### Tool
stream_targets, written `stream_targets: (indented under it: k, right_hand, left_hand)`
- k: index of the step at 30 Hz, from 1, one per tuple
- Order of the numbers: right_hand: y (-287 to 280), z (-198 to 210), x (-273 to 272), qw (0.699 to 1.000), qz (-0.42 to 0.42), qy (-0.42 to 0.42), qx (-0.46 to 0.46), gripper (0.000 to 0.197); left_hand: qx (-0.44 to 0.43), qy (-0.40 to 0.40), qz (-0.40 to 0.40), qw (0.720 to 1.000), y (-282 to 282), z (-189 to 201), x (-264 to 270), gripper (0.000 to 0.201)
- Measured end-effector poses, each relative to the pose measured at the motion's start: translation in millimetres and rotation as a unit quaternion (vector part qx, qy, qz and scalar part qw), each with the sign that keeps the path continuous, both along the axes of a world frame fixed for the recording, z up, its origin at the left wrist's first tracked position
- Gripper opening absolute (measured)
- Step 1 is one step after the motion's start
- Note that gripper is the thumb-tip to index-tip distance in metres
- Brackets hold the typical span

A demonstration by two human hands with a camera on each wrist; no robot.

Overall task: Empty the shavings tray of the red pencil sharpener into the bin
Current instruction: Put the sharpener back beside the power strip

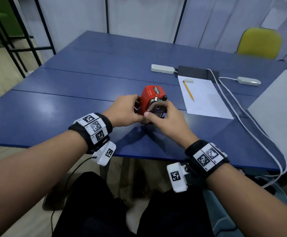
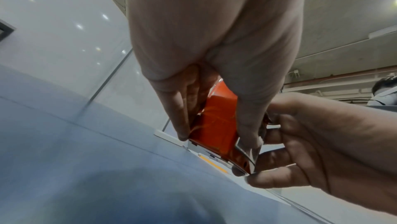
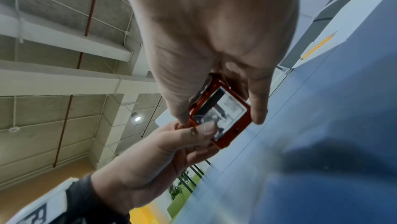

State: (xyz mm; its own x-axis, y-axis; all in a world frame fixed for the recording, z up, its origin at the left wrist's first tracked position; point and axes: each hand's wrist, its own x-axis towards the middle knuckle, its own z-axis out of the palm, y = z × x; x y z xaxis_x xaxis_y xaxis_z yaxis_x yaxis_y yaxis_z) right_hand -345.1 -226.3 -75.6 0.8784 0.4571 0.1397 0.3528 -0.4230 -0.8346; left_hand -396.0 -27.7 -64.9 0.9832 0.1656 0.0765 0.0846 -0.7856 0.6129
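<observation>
The red pencil sharpener (image 1: pixel 149 98) with a chrome front stands near the front of the blue table (image 1: pixel 71 93), held between both hands. My left hand (image 1: pixel 136 108) grips its left side; in the left wrist view its fingers (image 2: pixel 180 125) and thumb clamp the red body (image 2: pixel 217 125). My right hand (image 1: pixel 156 112) curls round the front from the right, thumb low at the base. The right wrist view shows the clear-faced shavings tray (image 3: pixel 229 108) in its red frame, between my right hand's (image 3: pixel 220 117) thumb and finger, with the left thumb (image 3: pixel 206 129) on it. No bin is in view.
A yellow pencil (image 1: pixel 188 90) lies on a white sheet (image 1: pixel 206 101) right of the sharpener. Behind are a white power strip (image 1: pixel 162 68), an adapter (image 1: pixel 248 81) and cables (image 1: pixel 252 127). A grey slab (image 1: pixel 279 117) is at the right edge, a yellow chair (image 1: pixel 259 42) beyond.
</observation>
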Motion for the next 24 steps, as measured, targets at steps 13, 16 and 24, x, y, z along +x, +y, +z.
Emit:
stream_targets:
  k: [13,16,24]
  right_hand:
    - [29,19,87,0.989,-0.128,-0.062,0.043,0.035]
    - [34,21,122,0.987,-0.147,-0.061,0.030,0.034]
    - [48,9,217,0.975,-0.218,-0.046,0.022,0.044]
  left_hand:
    - [-0.048,-0.056,-0.009,0.997,-8,22,74,0.063]
    - [-0.021,-0.026,-0.012,0.999,-1,18,78,0.095]
    - [0.038,0.032,0.004,0.999,26,-7,57,0.092]
